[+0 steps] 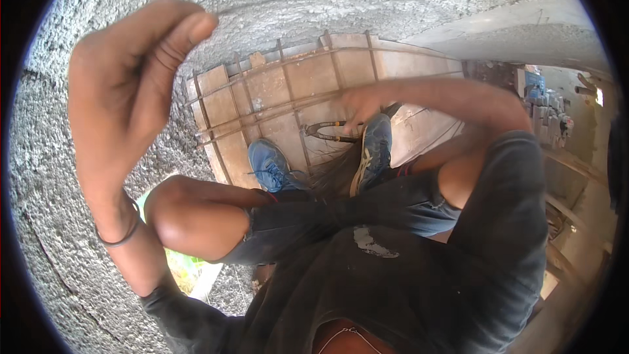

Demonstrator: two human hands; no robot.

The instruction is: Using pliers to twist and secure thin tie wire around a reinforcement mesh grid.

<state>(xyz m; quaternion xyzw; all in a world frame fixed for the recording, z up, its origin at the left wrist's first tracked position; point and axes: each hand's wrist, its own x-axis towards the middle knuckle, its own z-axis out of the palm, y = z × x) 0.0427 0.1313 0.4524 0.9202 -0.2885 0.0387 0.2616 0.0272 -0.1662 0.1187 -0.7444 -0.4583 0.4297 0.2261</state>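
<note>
My left hand (132, 73) is raised close to the camera at the left, in front of the rough wall. Its fingers are bent, the thumb lies against them, and the fingertips are hidden. My right hand (361, 105), blurred, reaches low over the boards beside my right shoe. Its fingers are at the handles of the end-cutting pincers (317, 131); whether they grip them is unclear. Dark thin tie wires (334, 169) lie in a bundle between my shoes. Crossed steel reinforcing bars (290, 93) run over the wooden boards (268, 88).
A rough plastered wall (314, 0) rises ahead and along the left. My blue shoes (270, 164) stand on the boards among the bars. At the right are stacked grey pieces (548, 113) and wooden beams (575, 167). A bright gap (189, 273) shows below my left knee.
</note>
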